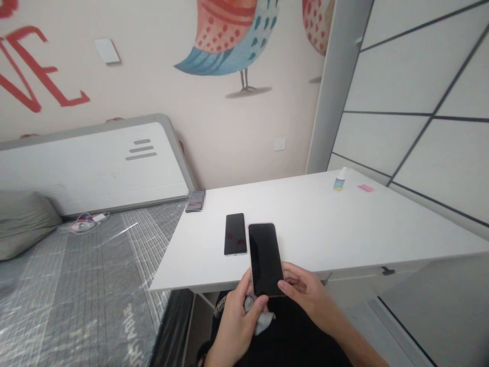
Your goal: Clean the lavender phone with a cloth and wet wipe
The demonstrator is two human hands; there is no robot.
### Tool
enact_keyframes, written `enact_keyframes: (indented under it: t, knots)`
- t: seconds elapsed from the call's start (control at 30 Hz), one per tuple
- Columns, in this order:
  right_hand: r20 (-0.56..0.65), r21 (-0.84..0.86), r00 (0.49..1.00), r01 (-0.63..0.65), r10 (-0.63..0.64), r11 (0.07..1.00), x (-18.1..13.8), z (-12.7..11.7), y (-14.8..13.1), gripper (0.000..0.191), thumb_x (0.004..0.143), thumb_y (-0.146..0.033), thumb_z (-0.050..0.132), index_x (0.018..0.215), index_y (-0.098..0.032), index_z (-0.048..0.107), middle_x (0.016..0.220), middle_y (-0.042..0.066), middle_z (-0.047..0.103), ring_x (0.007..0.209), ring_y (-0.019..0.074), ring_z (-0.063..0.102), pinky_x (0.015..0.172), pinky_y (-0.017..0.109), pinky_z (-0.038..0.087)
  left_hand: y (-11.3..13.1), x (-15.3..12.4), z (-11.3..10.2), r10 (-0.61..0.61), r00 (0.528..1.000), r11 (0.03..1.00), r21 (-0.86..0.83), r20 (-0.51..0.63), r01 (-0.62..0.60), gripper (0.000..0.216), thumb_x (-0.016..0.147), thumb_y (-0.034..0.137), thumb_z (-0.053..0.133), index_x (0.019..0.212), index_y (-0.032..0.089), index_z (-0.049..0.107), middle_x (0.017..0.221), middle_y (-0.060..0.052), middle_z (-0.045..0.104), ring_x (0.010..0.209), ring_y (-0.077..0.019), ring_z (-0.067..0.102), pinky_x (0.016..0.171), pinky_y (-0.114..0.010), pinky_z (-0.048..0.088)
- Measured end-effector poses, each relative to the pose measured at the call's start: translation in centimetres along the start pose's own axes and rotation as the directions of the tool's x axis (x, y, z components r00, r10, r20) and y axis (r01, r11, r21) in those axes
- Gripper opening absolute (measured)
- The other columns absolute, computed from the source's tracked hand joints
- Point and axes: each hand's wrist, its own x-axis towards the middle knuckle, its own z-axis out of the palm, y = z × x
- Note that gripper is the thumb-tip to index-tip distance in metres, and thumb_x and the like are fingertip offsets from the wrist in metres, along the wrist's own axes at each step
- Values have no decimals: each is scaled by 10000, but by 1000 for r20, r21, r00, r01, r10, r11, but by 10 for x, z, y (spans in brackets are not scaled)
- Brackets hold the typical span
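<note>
White bench (324,229) ahead, both hands pinch the big phone (265,259), left hand (239,318) also gripping a cloth (260,316), right hand (305,290) steadying; best wiped gently, edge-supported.

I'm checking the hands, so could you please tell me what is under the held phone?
Under the phone, a crumpled grey cloth shows in the left hand; the right hand supports the edge. Its back is hidden.

Left hand (239,318) and right hand (311,295) meet, fingers (294,281) curled in grasp.
</note>
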Motion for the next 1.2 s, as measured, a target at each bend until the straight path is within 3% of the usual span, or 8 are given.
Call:
enact_keyframes:
  t: [0.07,0.2,0.37,0.53,0.7,0.83,1.03,1.2]
  knots:
    - [-78,-29,997,-13,10,1000,12,-13,6,631,915,-589,683,1385,-176,601,1218,154,758,1102,312,728,1032,483,536,4,10,-12,21,999,992,129,-33,-16,605,942,414,591,1504,211,499,763,19,682,688,-178,634,722,-292,504]
    - [-140,-209,990,-37,8,977,50,-39,19,749,876,-652,642,1415,-136,571,1212,176,761,1103,330,737,990,483,569,4,42,-48,68,965,869,489,-253,67,657,972,420,536,1568,194,375,846,13,660,738,-198,649,765,-327,490]
    - [-165,-409,986,-53,-17,911,87,-45,24,670,939,-465,515,1494,-92,481,1009,121,795,912,270,769,840,416,609,-11,79,-70,74,983,579,810,-169,95,641,898,499,690,1420,151,559,1046,-90,702,1032,-299,678,883,-377,510]
    - [-214,-719,974,-107,-72,686,94,-28,13,461,971,-269,503,1410,-158,588,806,52,743,785,267,726,763,374,536,-20,86,-63,89,980,550,829,-178,101,640,885,513,718,1404,167,575,1106,-121,696,1105,-341,658,917,-411,512]
    - [-241,-907,961,-174,-134,384,90,-1,3,338,1024,-237,477,1302,-146,647,1007,134,717,914,318,720,762,366,477,-23,83,-61,120,976,540,837,-185,92,585,898,522,705,1356,175,596,1100,-107,694,1103,-320,656,922,-389,511]
    - [-271,-944,950,-230,-157,239,89,11,1,300,1043,-231,457,1235,-126,662,1125,157,671,910,303,724,693,337,469,-24,82,-61,141,973,527,846,-186,85,577,901,523,703,1339,159,605,1073,-108,700,1069,-320,666,911,-401,522]
    - [-280,-950,943,-245,-180,194,92,13,1,303,1063,-255,440,1278,-171,636,1139,120,674,911,258,725,697,314,481,-26,83,-57,150,967,533,841,-204,95,616,899,528,707,1359,135,586,1124,-134,695,1110,-340,651,945,-429,520]
    - [-284,-933,933,-215,-222,290,94,6,4,276,1038,-248,476,1204,-152,674,1105,134,674,866,268,713,716,341,498,-24,84,-58,128,971,563,821,-202,96,592,889,516,717,1329,137,604,1095,-126,682,1110,-344,640,959,-447,521]
